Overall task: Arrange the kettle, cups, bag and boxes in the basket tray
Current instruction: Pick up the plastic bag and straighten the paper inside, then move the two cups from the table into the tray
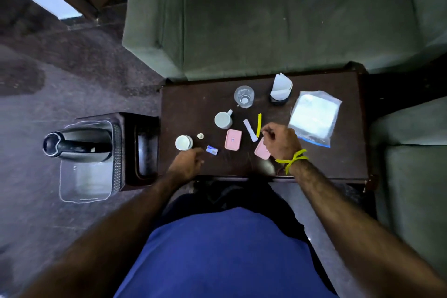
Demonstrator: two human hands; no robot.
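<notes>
A steel kettle (77, 144) stands in the basket tray (84, 186) on the floor to the left of the dark table (188, 104). On the table are two white cups (223, 120) (183, 143), a clear glass (244, 96), two pink boxes (233, 139) (261, 151), a small blue box (212, 150) and a clear plastic bag (313, 117). My left hand (187, 163) rests with curled fingers at the table's front edge, just left of the blue box. My right hand (281, 140) lies over the right pink box, its fingertips beside a yellow sachet (259, 125).
A white sachet (250, 130) lies by the yellow one, and a small white cap (200, 136) sits near the left cup. A dark holder with white paper (280, 89) stands at the back. Green sofas (266, 19) surround the table.
</notes>
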